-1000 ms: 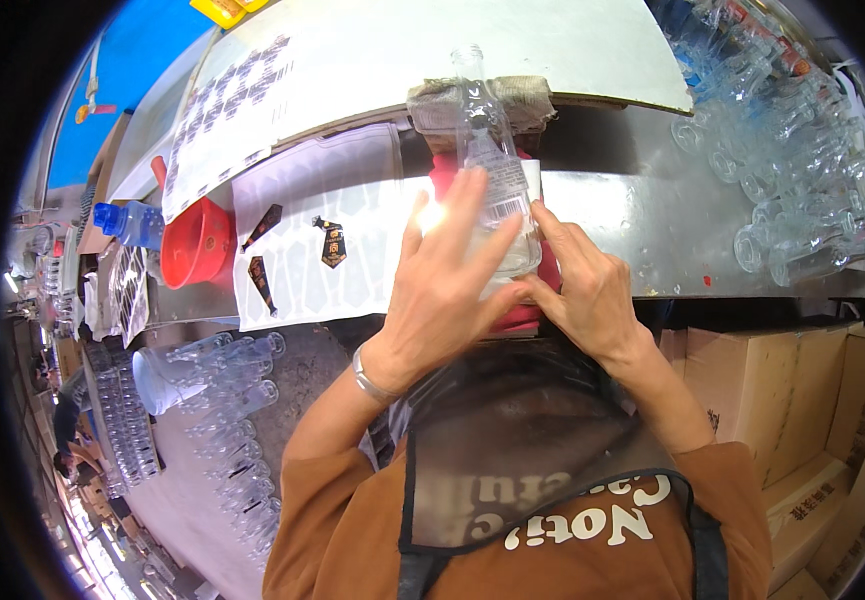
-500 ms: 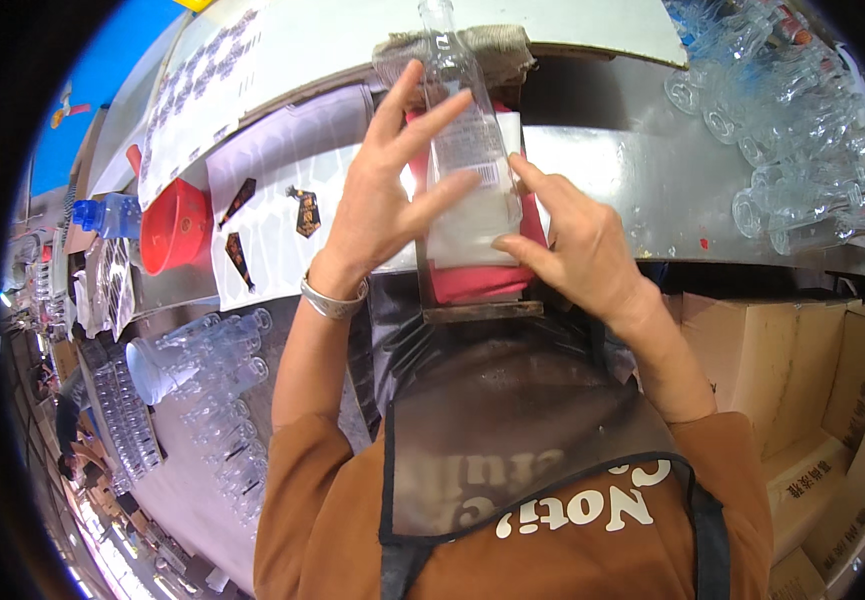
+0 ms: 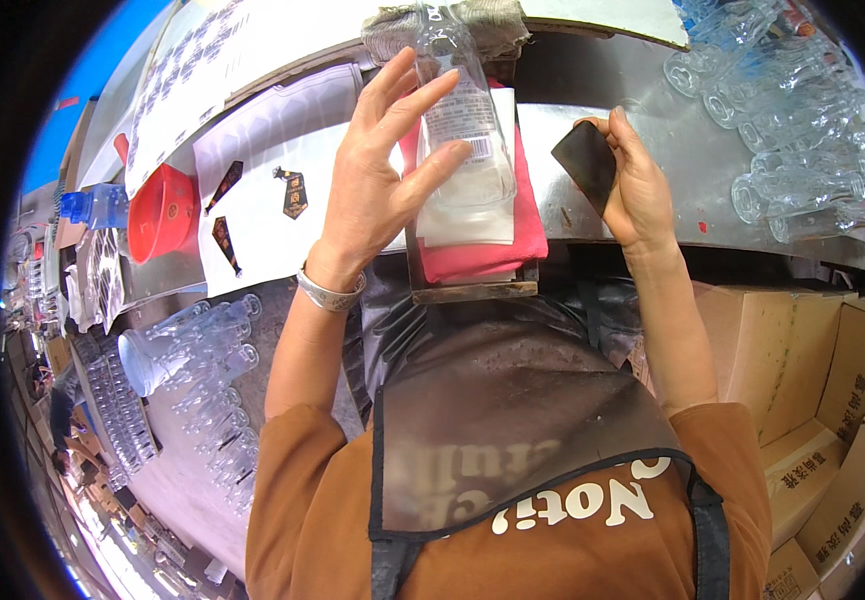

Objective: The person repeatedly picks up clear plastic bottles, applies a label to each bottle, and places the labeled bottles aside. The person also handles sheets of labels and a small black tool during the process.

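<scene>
A clear glass bottle [image 3: 467, 150] with printed text on it lies on a cushioned stand, its neck toward the far side on a rolled grey cloth [image 3: 392, 35]. Under its body are white padding and a pink cloth [image 3: 530, 225]. My left hand [image 3: 377, 165] is open at the bottle's left side, fingers spread and reaching over the glass; whether they touch it I cannot tell. Off to the right, my right hand [image 3: 640, 185] grips a thin, dark, flat four-cornered piece [image 3: 585, 168] between thumb and fingers, above the metal table.
Left of the stand, a white sheet [image 3: 252, 215] carries several dark tie-shaped stickers [image 3: 292, 192]. A red plastic container [image 3: 164, 215] stands beyond it. Clear glass bottles lie piled at the right [image 3: 792, 185] and lower left [image 3: 202, 370]. Open cardboard boxes [image 3: 782, 350] stand at the lower right.
My right hand has left the bottle's right side, moved right, and now holds the dark flat piece. My left hand stays beside the bottle, having shifted slightly left.
</scene>
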Demonstrator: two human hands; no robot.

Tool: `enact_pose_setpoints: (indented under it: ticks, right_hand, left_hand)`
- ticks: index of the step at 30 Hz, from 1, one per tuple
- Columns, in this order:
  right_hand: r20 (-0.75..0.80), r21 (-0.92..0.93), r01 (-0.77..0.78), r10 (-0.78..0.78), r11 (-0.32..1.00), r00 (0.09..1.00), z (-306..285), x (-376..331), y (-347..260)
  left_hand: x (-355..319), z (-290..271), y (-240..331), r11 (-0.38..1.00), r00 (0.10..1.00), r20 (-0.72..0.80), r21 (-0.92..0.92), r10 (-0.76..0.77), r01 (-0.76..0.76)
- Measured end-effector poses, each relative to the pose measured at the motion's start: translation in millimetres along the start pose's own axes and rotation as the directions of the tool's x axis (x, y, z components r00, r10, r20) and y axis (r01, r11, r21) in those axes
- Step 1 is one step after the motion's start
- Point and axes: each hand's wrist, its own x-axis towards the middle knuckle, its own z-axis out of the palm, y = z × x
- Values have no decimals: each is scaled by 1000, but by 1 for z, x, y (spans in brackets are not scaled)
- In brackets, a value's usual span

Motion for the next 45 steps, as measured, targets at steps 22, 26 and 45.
enact_pose_setpoints:
  ticks: [22,26,45]
  right_hand:
    - [803,-547,835,-317,-57,505,106,34,-59]
    - [835,-538,832,-221,-138,504,139,26,-77]
    - [957,-289,910,-82,-298,278,129,12,-41]
  left_hand:
    - [-2,6,-1,991,996,-61,-125,-62,54]
    - [-2,9,1,976,989,-102,-202,-106,83]
    - [-50,30,15,922,958,-133,-333,-254,198]
